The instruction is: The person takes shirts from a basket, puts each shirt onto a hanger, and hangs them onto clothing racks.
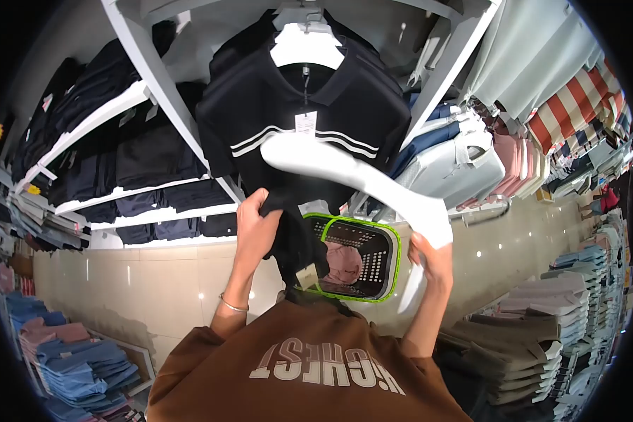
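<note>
My left hand (257, 224) is closed on a black garment (288, 246) that hangs down from it, partly over the basket. A white hanger (362, 177) is gripped at its right part by my right hand (432, 257); one arm of it reaches up and left. Behind the hanger hangs a black polo shirt (295, 95) with white chest stripes and a white tag (305, 123). Below my hands stands a dark basket with a green rim (395, 264), and pink cloth (344, 264) lies inside it.
Shelves with folded dark clothes (155, 148) are at the left. Grey shirts (457, 165) hang on a rack at the right. Stacks of folded jeans (84, 362) stand low left, and brown clothes (506, 344) hang low right. The tiled floor (155, 281) lies between them.
</note>
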Action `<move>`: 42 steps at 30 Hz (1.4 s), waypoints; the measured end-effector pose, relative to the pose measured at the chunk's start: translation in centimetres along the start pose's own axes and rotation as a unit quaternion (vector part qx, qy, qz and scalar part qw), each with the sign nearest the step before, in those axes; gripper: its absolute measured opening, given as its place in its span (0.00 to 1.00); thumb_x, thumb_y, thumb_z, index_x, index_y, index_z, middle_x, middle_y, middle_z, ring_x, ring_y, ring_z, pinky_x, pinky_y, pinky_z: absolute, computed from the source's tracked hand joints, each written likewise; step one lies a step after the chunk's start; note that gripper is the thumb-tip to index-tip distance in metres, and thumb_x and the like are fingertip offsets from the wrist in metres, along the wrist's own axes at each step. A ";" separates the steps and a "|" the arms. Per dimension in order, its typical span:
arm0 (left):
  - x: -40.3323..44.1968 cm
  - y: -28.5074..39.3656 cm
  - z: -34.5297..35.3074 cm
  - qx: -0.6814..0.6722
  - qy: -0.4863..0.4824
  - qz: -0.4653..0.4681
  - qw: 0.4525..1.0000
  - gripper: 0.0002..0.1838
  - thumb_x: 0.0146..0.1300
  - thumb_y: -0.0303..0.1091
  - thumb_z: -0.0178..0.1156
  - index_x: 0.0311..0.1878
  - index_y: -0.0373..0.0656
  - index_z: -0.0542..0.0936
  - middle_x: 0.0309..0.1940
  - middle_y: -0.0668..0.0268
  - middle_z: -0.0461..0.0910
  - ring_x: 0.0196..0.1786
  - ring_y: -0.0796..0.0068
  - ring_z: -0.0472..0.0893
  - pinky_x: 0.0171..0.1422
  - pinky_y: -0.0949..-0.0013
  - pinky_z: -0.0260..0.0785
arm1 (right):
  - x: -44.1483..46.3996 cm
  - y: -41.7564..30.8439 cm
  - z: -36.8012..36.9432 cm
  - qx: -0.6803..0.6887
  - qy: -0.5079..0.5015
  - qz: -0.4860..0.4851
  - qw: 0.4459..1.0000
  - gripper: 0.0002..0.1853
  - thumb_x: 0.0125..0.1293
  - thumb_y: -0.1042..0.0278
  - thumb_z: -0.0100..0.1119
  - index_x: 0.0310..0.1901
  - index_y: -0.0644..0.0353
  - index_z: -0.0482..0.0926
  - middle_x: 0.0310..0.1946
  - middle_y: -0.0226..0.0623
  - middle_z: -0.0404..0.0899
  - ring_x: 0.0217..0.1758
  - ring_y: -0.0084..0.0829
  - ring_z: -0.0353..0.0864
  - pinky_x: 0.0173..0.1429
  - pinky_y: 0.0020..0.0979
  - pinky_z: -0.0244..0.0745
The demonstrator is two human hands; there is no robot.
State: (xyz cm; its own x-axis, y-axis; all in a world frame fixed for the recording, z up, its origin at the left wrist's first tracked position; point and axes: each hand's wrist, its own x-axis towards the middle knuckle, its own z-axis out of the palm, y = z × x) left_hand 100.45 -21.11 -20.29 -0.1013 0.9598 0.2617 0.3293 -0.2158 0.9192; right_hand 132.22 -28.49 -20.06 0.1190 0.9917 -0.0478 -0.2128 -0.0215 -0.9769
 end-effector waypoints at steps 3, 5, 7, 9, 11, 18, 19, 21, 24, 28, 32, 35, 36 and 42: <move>1.8 0.5 1.1 0.050 0.012 -0.020 0.998 0.12 0.53 0.31 0.59 0.32 0.27 0.75 0.21 0.51 0.75 0.23 0.67 0.71 0.33 0.66 0.65 | -4.1 -0.5 -2.6 -0.039 0.081 0.006 0.996 0.16 0.52 0.68 0.71 0.38 0.68 0.77 0.21 0.31 0.75 0.15 0.18 0.67 0.17 0.21 0.60; 3.2 -1.7 2.0 0.063 0.031 0.048 0.996 0.15 0.54 0.33 0.60 0.34 0.26 0.76 0.23 0.49 0.76 0.24 0.63 0.73 0.34 0.65 0.66 | -6.1 -1.6 -3.3 -0.060 0.081 0.011 0.995 0.16 0.52 0.70 0.71 0.39 0.68 0.79 0.23 0.31 0.76 0.17 0.17 0.68 0.19 0.21 0.61; 4.2 1.7 2.0 0.089 -0.033 -0.049 0.994 0.16 0.57 0.36 0.60 0.36 0.28 0.77 0.24 0.46 0.77 0.26 0.55 0.79 0.36 0.64 0.68 | -7.3 -2.2 -3.8 -0.097 0.083 0.026 0.992 0.16 0.52 0.71 0.71 0.41 0.69 0.79 0.24 0.31 0.77 0.20 0.16 0.70 0.21 0.20 0.62; 4.6 3.8 2.6 0.108 -0.049 -0.065 0.991 0.15 0.56 0.35 0.59 0.36 0.29 0.78 0.25 0.45 0.78 0.30 0.49 0.81 0.37 0.64 0.69 | -8.0 -2.4 -4.0 -0.148 0.085 0.050 0.984 0.17 0.52 0.72 0.71 0.43 0.69 0.80 0.25 0.29 0.78 0.23 0.15 0.71 0.25 0.20 0.65; 4.3 5.3 4.1 0.075 -0.063 0.013 0.995 0.14 0.54 0.33 0.60 0.37 0.30 0.78 0.26 0.44 0.78 0.33 0.47 0.81 0.37 0.62 0.69 | -7.1 -2.9 -2.0 -0.185 0.081 0.028 0.979 0.17 0.52 0.72 0.71 0.43 0.69 0.80 0.29 0.29 0.79 0.31 0.16 0.74 0.33 0.21 0.69; 1.5 10.1 10.2 0.094 -0.215 0.158 0.959 0.15 0.44 0.32 0.65 0.37 0.41 0.77 0.24 0.50 0.77 0.32 0.46 0.78 0.36 0.52 0.70 | -1.7 1.9 4.4 -0.156 0.045 -0.086 0.983 0.16 0.52 0.74 0.68 0.42 0.68 0.79 0.33 0.32 0.80 0.36 0.20 0.76 0.41 0.25 0.73; 1.1 11.1 10.9 0.045 -0.226 0.204 0.951 0.09 0.45 0.29 0.62 0.31 0.38 0.76 0.22 0.51 0.76 0.27 0.48 0.77 0.30 0.63 0.68 | -1.1 2.4 5.5 -0.179 0.043 -0.112 0.976 0.16 0.52 0.74 0.68 0.42 0.68 0.78 0.34 0.33 0.80 0.37 0.21 0.77 0.42 0.26 0.73; 0.4 12.8 10.9 0.063 -0.272 0.235 0.931 0.14 0.46 0.30 0.63 0.39 0.39 0.78 0.32 0.52 0.79 0.32 0.52 0.78 0.38 0.63 0.70 | -0.6 3.6 7.1 -0.065 0.095 -0.187 0.976 0.22 0.52 0.75 0.67 0.50 0.67 0.73 0.41 0.36 0.78 0.45 0.24 0.77 0.48 0.28 0.73; 0.6 15.1 10.2 -0.028 -0.342 0.350 0.872 0.24 0.46 0.30 0.66 0.50 0.41 0.77 0.45 0.54 0.77 0.44 0.55 0.78 0.51 0.62 0.69 | 0.3 4.4 7.4 -0.121 0.156 -0.277 0.940 0.26 0.53 0.75 0.66 0.55 0.65 0.71 0.48 0.37 0.76 0.51 0.27 0.76 0.53 0.30 0.72; 2.3 15.5 8.9 -0.020 -0.345 0.417 0.840 0.33 0.43 0.31 0.72 0.57 0.41 0.74 0.50 0.57 0.74 0.52 0.56 0.76 0.59 0.60 0.66 | 0.1 4.4 5.0 -0.065 0.078 -0.226 0.969 0.22 0.53 0.77 0.63 0.53 0.66 0.75 0.43 0.38 0.79 0.46 0.29 0.79 0.51 0.31 0.74; 3.5 15.6 8.7 0.167 -0.473 0.312 0.807 0.32 0.43 0.43 0.73 0.52 0.40 0.77 0.42 0.56 0.79 0.44 0.54 0.79 0.49 0.61 0.72 | 0.3 5.7 3.2 -0.152 0.021 -0.229 0.961 0.16 0.52 0.71 0.65 0.44 0.64 0.79 0.39 0.37 0.81 0.42 0.33 0.80 0.49 0.33 0.73; 3.7 14.7 9.5 0.276 -0.523 0.301 0.748 0.31 0.43 0.48 0.73 0.50 0.41 0.79 0.34 0.56 0.82 0.41 0.53 0.80 0.45 0.62 0.73 | 0.3 3.6 3.2 -0.200 0.000 -0.250 0.947 0.14 0.49 0.67 0.67 0.37 0.62 0.79 0.34 0.39 0.80 0.38 0.41 0.79 0.45 0.35 0.72; 3.7 14.5 9.5 0.275 -0.511 0.316 0.751 0.30 0.43 0.49 0.73 0.48 0.41 0.80 0.32 0.56 0.82 0.40 0.53 0.81 0.44 0.62 0.73 | 0.2 2.5 3.3 -0.203 0.003 -0.255 0.945 0.13 0.49 0.68 0.67 0.36 0.63 0.79 0.33 0.39 0.80 0.38 0.41 0.79 0.44 0.35 0.72; 5.0 14.5 9.3 0.198 -0.524 0.256 0.787 0.22 0.46 0.47 0.72 0.41 0.44 0.84 0.24 0.55 0.81 0.27 0.50 0.79 0.33 0.62 0.72 | -0.8 -2.9 0.3 -0.315 -0.084 -0.073 0.943 0.19 0.49 0.75 0.69 0.45 0.68 0.79 0.37 0.40 0.82 0.40 0.30 0.81 0.48 0.29 0.74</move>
State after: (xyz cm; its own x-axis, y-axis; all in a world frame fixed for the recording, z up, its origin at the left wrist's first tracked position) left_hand 113.45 -17.75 -8.41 0.9028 0.4300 -0.0101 0.3633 -0.7496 0.5533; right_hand 132.49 -29.21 -17.10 -0.0646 0.9947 0.0794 0.4181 0.0992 -0.9030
